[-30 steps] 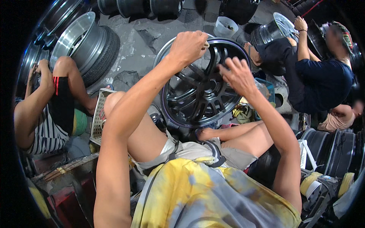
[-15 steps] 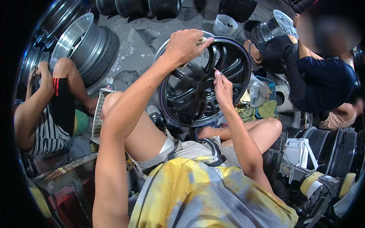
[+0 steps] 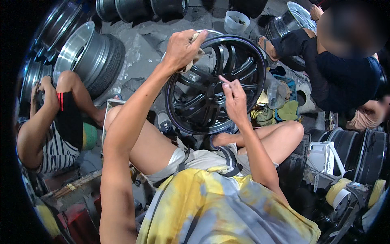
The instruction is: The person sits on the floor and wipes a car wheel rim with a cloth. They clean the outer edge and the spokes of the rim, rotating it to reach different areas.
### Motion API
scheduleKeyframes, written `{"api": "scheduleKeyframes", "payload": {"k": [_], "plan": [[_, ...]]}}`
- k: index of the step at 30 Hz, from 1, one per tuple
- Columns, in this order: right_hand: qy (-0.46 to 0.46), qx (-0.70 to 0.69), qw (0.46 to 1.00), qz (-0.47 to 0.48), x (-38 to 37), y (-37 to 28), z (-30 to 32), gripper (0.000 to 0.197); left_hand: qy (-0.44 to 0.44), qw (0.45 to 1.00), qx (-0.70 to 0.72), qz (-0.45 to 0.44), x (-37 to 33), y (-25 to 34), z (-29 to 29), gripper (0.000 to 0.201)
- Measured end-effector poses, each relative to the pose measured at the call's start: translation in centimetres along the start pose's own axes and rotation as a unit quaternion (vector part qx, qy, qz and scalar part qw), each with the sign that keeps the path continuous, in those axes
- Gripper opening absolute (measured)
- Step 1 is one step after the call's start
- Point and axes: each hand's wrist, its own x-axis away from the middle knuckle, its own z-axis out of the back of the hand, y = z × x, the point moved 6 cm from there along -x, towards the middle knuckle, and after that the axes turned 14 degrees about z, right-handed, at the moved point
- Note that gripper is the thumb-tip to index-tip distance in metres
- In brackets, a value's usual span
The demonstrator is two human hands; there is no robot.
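A dark multi-spoke wheel rim [image 3: 183,106] stands tilted in front of me, between my legs. My left hand [image 3: 183,49] is at its upper left edge, closed around a pale cloth [image 3: 194,64] that hangs by the rim's lip. My right hand [image 3: 236,99] is over the lower right spokes, its index finger stretched out toward the hub. Nothing shows in that hand, though its other fingers are partly hidden. Behind the dark rim, the silvery edge of another rim [image 3: 211,32] peeks out at the top.
A person in striped clothing [image 3: 61,140] sits at left, and another in dark clothes [image 3: 345,81] at right. A silver rim with a tyre [image 3: 83,51] stands at upper left. A translucent tub [image 3: 237,23] is at the back, a blue basket [image 3: 291,87] at right, and black rims [image 3: 345,150] at lower right.
My left hand has moved left along the rim's edge with the cloth, which shows more now. My right index finger has stretched out and moved left. The dark rim has shifted slightly left.
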Motion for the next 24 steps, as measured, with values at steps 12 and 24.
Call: {"api": "scheduleKeyframes", "payload": {"k": [12, 24], "plan": [[-0.051, 0.046, 0.994, 0.089, -3.9, -4.2, -3.1, 0.029, 0.001, 1.0, -0.002, -0.031, 0.1, 0.3, 0.4, 0.052], [-0.08, 0.141, 0.984, 0.07, -3.7, -2.6, -2.8, 0.029, 0.046, 0.989, -0.082, -0.112, 0.7, 1.8, 0.1, 0.048]]}}
